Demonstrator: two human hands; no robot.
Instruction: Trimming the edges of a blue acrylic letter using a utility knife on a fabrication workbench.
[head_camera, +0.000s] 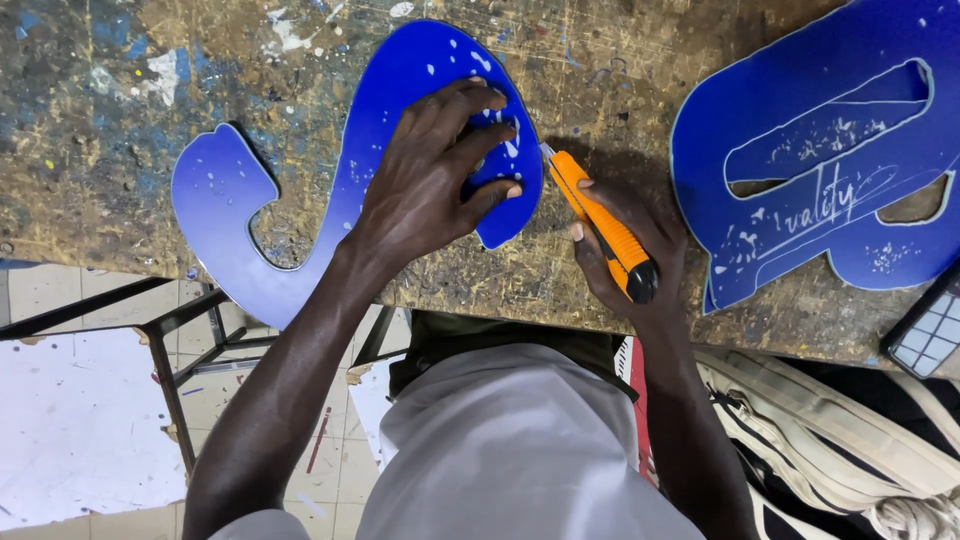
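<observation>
Paint-spattered counter (120, 60): blue S-shaped cutout (400, 110) is pinned flat under the spread left hand (430, 185); orange utility knife (598, 222) is clasped tight in the right hand (630, 250), blade best kept along the edge.

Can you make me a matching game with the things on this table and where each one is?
Things:
1. curved blue cut-out shape
2. orange utility knife
3. big blue cut-out letter with a slot
4. beige canvas bag

Places:
A. below the table edge, on the right
B. pressed flat under the left hand
C. gripped in the right hand
D. lying untouched on the paint-spattered wooden table, far right

Pairs: 1-B, 2-C, 3-D, 4-A
</observation>
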